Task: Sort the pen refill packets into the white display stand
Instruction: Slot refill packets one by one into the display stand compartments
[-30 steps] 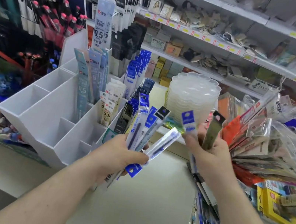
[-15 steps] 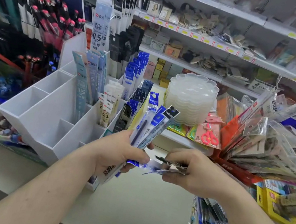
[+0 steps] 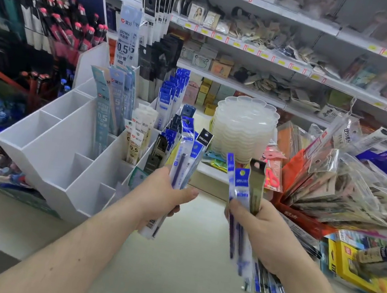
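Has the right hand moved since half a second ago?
Yes. The right hand has pulled rightward, away from the left hand, raising its packets before the plastic trays.

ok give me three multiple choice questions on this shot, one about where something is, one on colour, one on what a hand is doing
1. Where does the stack of clear scalloped trays stand?
A. to the right of the white display stand
B. inside the stand
C. in the person's hand

2. What colour are the header cards on most packets in the left hand?
A. red
B. blue
C. yellow

3. What is the right hand doing?
A. lying flat on the counter
B. gripping several refill packets
C. hanging with nothing in it

Answers:
1. A, the trays sit on the shelf edge beyond the hands, right of the stand.
2. B, blue cards top the left-hand packets, with one black among them.
3. B, its fingers are curled round blue packets and one dark one.
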### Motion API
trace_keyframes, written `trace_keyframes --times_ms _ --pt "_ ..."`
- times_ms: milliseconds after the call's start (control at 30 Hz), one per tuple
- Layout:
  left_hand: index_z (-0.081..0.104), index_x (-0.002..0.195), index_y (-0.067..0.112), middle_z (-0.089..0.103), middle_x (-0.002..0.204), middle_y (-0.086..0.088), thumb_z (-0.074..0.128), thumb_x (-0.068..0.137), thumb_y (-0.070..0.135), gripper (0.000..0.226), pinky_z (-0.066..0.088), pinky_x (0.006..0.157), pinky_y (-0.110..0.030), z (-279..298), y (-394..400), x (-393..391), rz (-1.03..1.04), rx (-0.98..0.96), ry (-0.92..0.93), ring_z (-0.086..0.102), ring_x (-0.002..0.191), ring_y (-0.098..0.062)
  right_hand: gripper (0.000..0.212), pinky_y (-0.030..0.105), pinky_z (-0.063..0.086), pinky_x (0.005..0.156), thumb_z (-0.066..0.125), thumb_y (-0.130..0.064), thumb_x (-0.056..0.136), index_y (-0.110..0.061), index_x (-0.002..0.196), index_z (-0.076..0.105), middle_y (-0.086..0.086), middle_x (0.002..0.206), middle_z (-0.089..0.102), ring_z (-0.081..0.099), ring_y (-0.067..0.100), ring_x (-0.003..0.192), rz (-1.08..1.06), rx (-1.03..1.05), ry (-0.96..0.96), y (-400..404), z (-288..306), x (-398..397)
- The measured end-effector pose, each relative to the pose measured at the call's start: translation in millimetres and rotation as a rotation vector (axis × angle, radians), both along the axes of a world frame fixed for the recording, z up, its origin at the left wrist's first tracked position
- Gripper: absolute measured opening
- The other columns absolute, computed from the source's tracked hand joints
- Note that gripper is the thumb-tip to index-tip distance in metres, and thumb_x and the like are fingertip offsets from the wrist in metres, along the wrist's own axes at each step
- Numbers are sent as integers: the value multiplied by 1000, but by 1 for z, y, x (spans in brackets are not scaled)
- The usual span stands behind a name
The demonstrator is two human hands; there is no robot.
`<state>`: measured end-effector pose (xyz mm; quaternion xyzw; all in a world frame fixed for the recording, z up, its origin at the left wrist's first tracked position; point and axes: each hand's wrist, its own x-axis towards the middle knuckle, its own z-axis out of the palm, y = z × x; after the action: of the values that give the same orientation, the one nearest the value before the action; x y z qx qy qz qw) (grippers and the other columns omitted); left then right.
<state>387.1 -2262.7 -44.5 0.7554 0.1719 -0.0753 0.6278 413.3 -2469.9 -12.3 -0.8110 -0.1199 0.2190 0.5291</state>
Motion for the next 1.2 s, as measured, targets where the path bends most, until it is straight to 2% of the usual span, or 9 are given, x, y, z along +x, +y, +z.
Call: trace_keyframes --times_ms 133,200,267,533,733,900,1033,1133,1200 --pt "52 102 24 61 86 2 69 87 32 24 50 66 -31 -5 -16 -4 -15 269 -53 57 71 -16 25 34 47 62 58 -26 99 -8 83 67 3 66 70 63 19 59 -189 229 14 26 11 3" --pt "49 99 26 58 80 5 66 88 35 22 44 59 -30 -5 -22 -6 -29 424 -66 56 72 -18 8 27 52 59 64 -16 95 -13 91 70 -3 69 72 67 11 60 -265 367 -22 38 13 4" --pt "46 98 27 56 73 3 62 88 36 21 37 54 -30 -6 -28 -9 -29 526 -73 56 71 -21 8 20 53 62 69 -6 89 -12 95 71 -5 79 76 71 9 69 -336 463 -71 47 12 6" --pt "45 101 25 62 86 -3 58 89 32 18 50 71 -38 -9 -37 -14 -97 601 -94 59 85 -33 16 24 55 60 75 1 82 -12 90 71 -3 75 74 71 13 68 -469 518 -46 57 2 12" --pt "53 101 31 58 70 12 73 74 25 35 45 54 -21 -11 -30 -16 -202 278 1 52 55 -8 6 32 58 65 72 -3 85 -7 88 70 1 72 72 70 17 66 -595 568 37 42 7 27" --pt "55 99 15 52 63 1 74 80 2 30 40 48 -24 -13 -17 -7 -29 -84 0 44 46 -13 15 20 48 46 71 -15 88 -8 77 64 -4 51 61 59 10 47 -688 621 120 16 15 42" --pt "54 104 12 69 78 -4 66 92 12 16 37 41 -22 -7 -17 -1 126 -464 18 60 55 -16 13 18 47 46 67 -13 91 -7 80 63 -6 48 60 59 5 45 -632 632 190 16 9 44" --pt "56 102 13 74 101 -12 69 90 15 17 38 43 -24 -8 -24 -1 18 -415 -14 69 73 -20 21 18 44 41 65 -11 92 -6 72 60 -1 44 55 55 8 39 -560 624 265 24 4 38" --pt "60 102 15 73 95 -13 73 87 10 20 39 45 -25 -10 -26 -3 -27 -349 -29 67 71 -18 15 33 58 59 69 -13 89 -1 80 68 10 61 65 66 22 59 -528 611 275 27 2 34"
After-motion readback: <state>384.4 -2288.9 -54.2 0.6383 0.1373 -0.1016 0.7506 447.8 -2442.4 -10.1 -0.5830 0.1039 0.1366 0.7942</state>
